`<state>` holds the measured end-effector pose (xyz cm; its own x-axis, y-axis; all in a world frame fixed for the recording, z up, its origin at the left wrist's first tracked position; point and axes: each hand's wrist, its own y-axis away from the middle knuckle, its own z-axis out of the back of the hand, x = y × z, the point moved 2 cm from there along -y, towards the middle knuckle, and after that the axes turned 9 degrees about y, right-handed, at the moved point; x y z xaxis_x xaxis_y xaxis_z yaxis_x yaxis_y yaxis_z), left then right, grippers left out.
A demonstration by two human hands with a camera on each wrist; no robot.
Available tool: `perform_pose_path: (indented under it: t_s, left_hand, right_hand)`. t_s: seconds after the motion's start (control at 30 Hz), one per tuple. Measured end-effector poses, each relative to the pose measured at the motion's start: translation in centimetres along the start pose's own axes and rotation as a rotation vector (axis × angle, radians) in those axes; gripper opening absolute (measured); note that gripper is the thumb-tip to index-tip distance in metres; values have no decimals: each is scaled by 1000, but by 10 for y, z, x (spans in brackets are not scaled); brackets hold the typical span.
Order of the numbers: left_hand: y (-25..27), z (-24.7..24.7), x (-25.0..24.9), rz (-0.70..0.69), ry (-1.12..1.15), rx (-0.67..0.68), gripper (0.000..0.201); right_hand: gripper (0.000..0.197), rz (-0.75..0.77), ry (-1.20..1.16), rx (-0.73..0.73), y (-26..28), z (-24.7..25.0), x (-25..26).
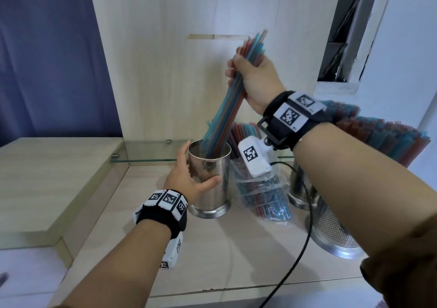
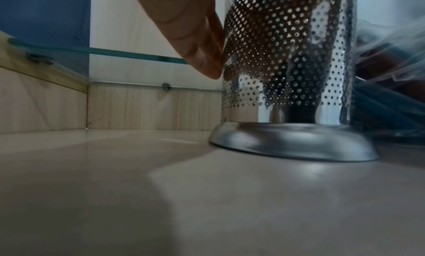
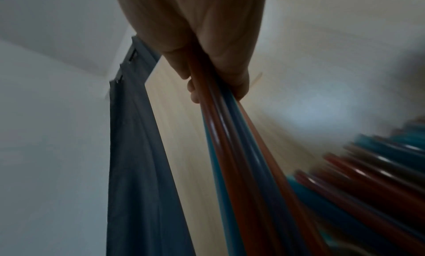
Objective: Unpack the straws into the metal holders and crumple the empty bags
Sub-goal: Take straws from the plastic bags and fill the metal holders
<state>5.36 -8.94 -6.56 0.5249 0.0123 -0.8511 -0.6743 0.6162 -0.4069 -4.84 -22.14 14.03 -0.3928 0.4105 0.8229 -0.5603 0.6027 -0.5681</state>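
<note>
Partly hidden, the left hand (image 1: 186,177) wraps fingers and thumb round the perforated metal holder (image 1: 210,177) at 7 o'clock; at 1 o'clock the right hand (image 1: 256,80) clamps a straw bundle (image 1: 227,109), lower ends inside, tips blurred.

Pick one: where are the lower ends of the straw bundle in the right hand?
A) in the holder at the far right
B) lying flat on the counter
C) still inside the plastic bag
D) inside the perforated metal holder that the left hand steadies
D: the right hand grips the straw bundle tilted, its lower ends inside the rim of the perforated metal holder, which the left hand holds by its side.
</note>
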Motion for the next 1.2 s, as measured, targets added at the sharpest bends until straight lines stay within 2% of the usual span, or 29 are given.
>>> perform_pose_path:
  t_s: [0.07,0.17,0.2,0.33,0.47,0.6,0.73,0.83,0.87,0.93,1.03,1.1,1.13,1.17,1.2]
  left_hand:
    - [0,-1,-1,-1,-11,-2,118]
    - [1,-2,-2,-16,-14,-4,117]
    - [1,-2,-2,-22,-18,-3,117]
    - [1,-1,-5,-22,-37,11,115]
    - [2,-1,-6,-24,-43,15,117]
    - [2,-2,-4,-32,-53,14,114]
    - [2,-3,-4,-40,-49,12,110]
    - [2,-3,-3,-44,-83,13,108]
    - [1,-2,-2,-42,-88,13,110]
    - [1,-2,0,-34,-88,13,111]
    - [-1,-1,0,-16,-110,16,113]
    - [-1,-1,0,-8,-114,25,114]
    - [0,-1,-1,-3,-108,31,114]
    - [0,-1,-2,5,-102,35,114]
    - [1,-2,-3,13,-100,36,115]
  right_hand:
    - [6,-39,131,42,5,-12,-21]
    - [15,-106,322,128,13,-29,-53]
    - [22,-129,384,169,16,-33,-60]
    - [79,-168,636,288,24,-36,-69]
    - [98,-155,735,310,26,-40,-79]
    - [96,-95,862,267,27,-43,-84]
    - [79,29,818,143,29,-39,-73]
    - [62,117,838,-4,37,-13,-56]
    - [59,99,874,-30,40,1,-54]
    - [67,-37,947,-25,49,32,-55]
    - [108,-339,1034,122,74,65,-68]
    - [134,-468,1026,204,90,72,-81]
    - [136,-507,997,210,97,72,-86]
    - [129,-535,959,196,101,72,-90]
    - [108,-545,939,174,104,72,-95]
